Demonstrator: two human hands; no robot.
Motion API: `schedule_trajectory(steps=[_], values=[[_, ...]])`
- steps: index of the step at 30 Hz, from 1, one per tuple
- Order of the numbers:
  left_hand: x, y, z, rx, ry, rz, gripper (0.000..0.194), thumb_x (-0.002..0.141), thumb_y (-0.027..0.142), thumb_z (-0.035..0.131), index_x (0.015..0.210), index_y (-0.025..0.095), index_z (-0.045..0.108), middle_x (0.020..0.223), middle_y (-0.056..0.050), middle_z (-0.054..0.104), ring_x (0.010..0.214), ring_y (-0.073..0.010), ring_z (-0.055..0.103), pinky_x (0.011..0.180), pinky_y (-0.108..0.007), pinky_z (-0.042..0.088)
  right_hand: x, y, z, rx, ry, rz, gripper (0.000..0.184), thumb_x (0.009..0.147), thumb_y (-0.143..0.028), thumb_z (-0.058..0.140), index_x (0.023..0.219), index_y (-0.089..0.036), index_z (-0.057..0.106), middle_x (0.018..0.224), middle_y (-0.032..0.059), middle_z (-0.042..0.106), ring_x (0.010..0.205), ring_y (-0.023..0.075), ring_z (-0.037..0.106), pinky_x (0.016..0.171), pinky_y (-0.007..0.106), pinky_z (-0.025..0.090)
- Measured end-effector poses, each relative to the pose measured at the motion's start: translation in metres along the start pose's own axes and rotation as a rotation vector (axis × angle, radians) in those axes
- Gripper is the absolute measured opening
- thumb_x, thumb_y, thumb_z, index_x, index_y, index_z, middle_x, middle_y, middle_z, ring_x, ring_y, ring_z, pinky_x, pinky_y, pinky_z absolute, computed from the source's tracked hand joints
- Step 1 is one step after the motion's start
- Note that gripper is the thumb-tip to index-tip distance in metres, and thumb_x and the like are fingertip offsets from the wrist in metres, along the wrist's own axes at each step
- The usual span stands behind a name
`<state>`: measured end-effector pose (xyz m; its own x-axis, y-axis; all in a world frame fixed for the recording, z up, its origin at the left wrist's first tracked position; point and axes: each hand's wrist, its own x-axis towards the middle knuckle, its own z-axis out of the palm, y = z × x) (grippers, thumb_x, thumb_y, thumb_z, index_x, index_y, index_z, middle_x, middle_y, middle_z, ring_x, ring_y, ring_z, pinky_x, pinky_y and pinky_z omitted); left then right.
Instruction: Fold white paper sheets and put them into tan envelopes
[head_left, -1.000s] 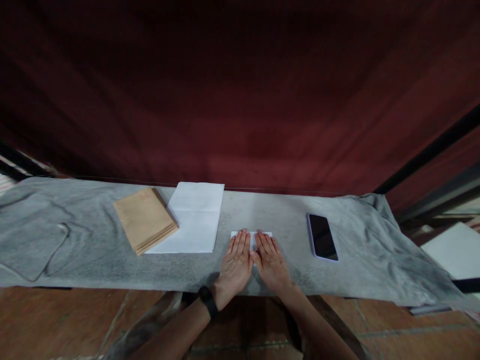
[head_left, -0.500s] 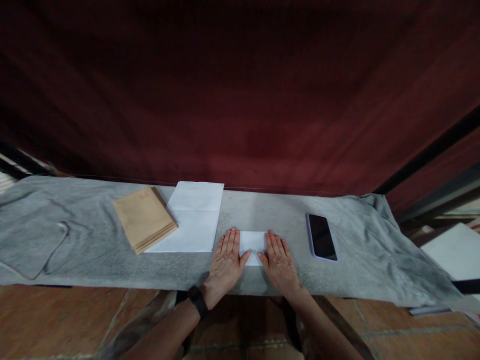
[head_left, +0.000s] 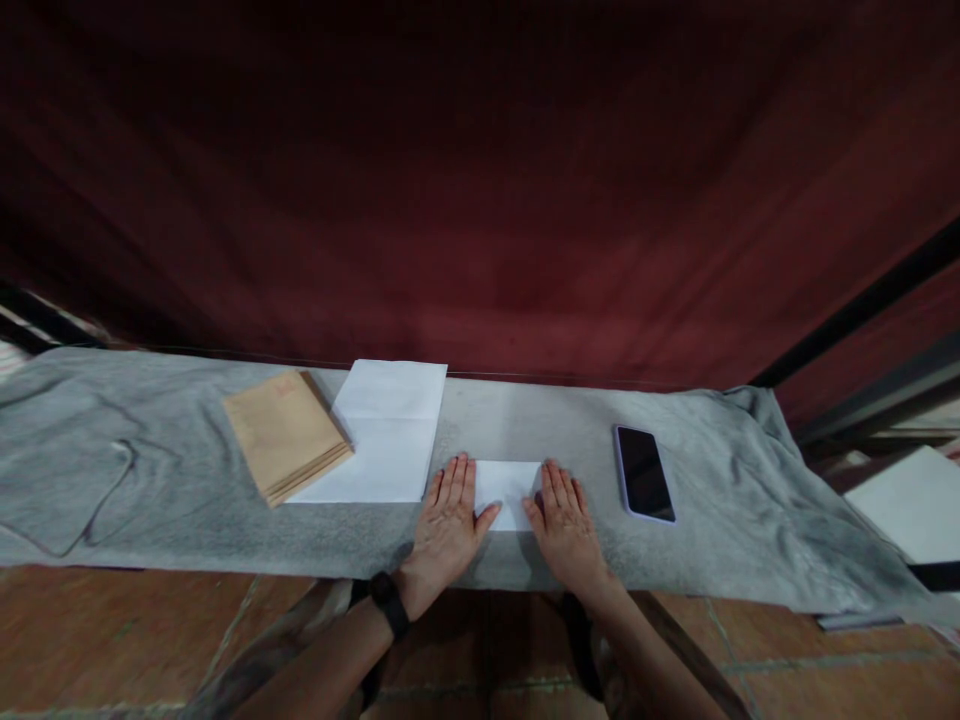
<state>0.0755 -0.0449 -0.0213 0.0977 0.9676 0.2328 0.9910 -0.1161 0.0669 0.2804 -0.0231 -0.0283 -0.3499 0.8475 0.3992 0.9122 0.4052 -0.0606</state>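
A small folded sheet of white paper [head_left: 507,485] lies flat on the grey cloth near the table's front edge. My left hand [head_left: 450,520] rests flat on its left end, palm down, fingers stretched forward and thumb on the paper. On the opposite end lies my right hand [head_left: 566,525], also flat, its thumb reaching inward over the sheet. Both palms hide the paper's ends. Left of my left hand are larger white sheets [head_left: 390,440] with a crease across them. A stack of brown envelopes [head_left: 285,430] partly covers their left side.
A phone [head_left: 645,475] with a dark screen and pale purple case lies to the right. Grey cloth [head_left: 720,500] covers the narrow table, wrinkled at both ends. Behind it hangs a dark red curtain [head_left: 480,250]. A white flat object [head_left: 907,505] is at the far right.
My right hand has slid a little to the right along the paper, and the thumbs are farther apart. More of the sheet's middle shows now.
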Motion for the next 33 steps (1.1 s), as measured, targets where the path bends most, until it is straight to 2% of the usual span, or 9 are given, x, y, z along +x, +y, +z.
schedule_trajectory(steps=[3, 6, 10, 13, 17, 22, 26, 33], values=[[0.0, 0.001, -0.001, 0.01, 0.002, 0.002, 0.077, 0.097, 0.059, 0.034, 0.151, 0.004, 0.031, 0.158, -0.019, 0.033, 0.148, -0.0281, 0.026, 0.12, -0.046, 0.025, 0.008, -0.008, -0.005, 0.058, 0.002, 0.005, 0.062, 0.104, -0.044, 0.031, 0.15, -0.002, 0.034, 0.153, 0.022, 0.039, 0.143, 0.0308, 0.036, 0.115, 0.05, 0.033], [-0.001, 0.002, -0.001, 0.019, 0.015, -0.001, 0.075, 0.097, 0.054, 0.035, 0.152, 0.004, 0.028, 0.158, -0.019, 0.033, 0.149, -0.0283, 0.025, 0.12, -0.047, 0.025, 0.012, -0.023, -0.008, 0.149, -0.016, -0.062, 0.061, 0.104, -0.042, 0.032, 0.152, -0.005, 0.031, 0.154, 0.0191, 0.04, 0.144, 0.0287, 0.034, 0.114, 0.048, 0.036], [-0.003, 0.001, -0.001, 0.023, 0.022, 0.024, 0.071, 0.096, 0.044, 0.039, 0.154, 0.006, 0.024, 0.158, -0.018, 0.032, 0.149, -0.028, 0.025, 0.121, -0.046, 0.023, 0.009, -0.041, -0.001, 0.204, -0.056, -0.143, 0.058, 0.104, -0.039, 0.033, 0.152, -0.007, 0.032, 0.154, 0.017, 0.041, 0.144, 0.0267, 0.035, 0.114, 0.046, 0.037], [-0.003, -0.001, 0.0, 0.009, 0.024, 0.033, 0.071, 0.096, 0.044, 0.039, 0.154, 0.006, 0.022, 0.158, -0.019, 0.032, 0.149, -0.0279, 0.026, 0.121, -0.046, 0.022, 0.004, -0.045, 0.006, 0.193, -0.056, -0.148, 0.057, 0.103, -0.038, 0.035, 0.151, -0.009, 0.033, 0.153, 0.016, 0.042, 0.143, 0.0259, 0.038, 0.115, 0.046, 0.037], [-0.003, -0.003, 0.002, -0.001, 0.024, 0.042, 0.073, 0.097, 0.047, 0.038, 0.155, 0.007, 0.022, 0.158, -0.019, 0.033, 0.148, -0.028, 0.026, 0.12, -0.047, 0.023, 0.003, -0.042, 0.01, 0.166, -0.039, -0.156, 0.057, 0.103, -0.039, 0.036, 0.152, -0.01, 0.032, 0.154, 0.0153, 0.041, 0.143, 0.0255, 0.038, 0.116, 0.046, 0.035], [-0.003, -0.005, 0.001, 0.003, 0.007, 0.034, 0.071, 0.098, 0.051, 0.038, 0.152, 0.005, 0.028, 0.157, -0.02, 0.033, 0.147, -0.0286, 0.028, 0.119, -0.046, 0.027, 0.004, -0.035, 0.008, 0.109, -0.043, -0.146, 0.059, 0.103, -0.043, 0.037, 0.151, -0.009, 0.034, 0.154, 0.0153, 0.04, 0.142, 0.0258, 0.038, 0.116, 0.043, 0.033], [-0.003, -0.007, -0.001, -0.012, 0.014, 0.046, 0.075, 0.098, 0.057, 0.036, 0.152, 0.006, 0.029, 0.158, -0.018, 0.033, 0.147, -0.0278, 0.029, 0.119, -0.045, 0.029, 0.004, -0.027, 0.007, 0.047, -0.04, -0.138, 0.061, 0.103, -0.044, 0.036, 0.151, -0.006, 0.032, 0.153, 0.0177, 0.041, 0.142, 0.0268, 0.038, 0.116, 0.045, 0.032], [-0.004, -0.01, -0.003, -0.021, 0.005, 0.033, 0.076, 0.098, 0.061, 0.031, 0.152, 0.007, 0.032, 0.157, -0.017, 0.035, 0.146, -0.0272, 0.031, 0.119, -0.046, 0.028, 0.001, -0.009, 0.008, 0.018, -0.018, -0.112, 0.061, 0.103, -0.044, 0.035, 0.153, -0.008, 0.03, 0.153, 0.0169, 0.042, 0.141, 0.0266, 0.04, 0.115, 0.045, 0.033]])
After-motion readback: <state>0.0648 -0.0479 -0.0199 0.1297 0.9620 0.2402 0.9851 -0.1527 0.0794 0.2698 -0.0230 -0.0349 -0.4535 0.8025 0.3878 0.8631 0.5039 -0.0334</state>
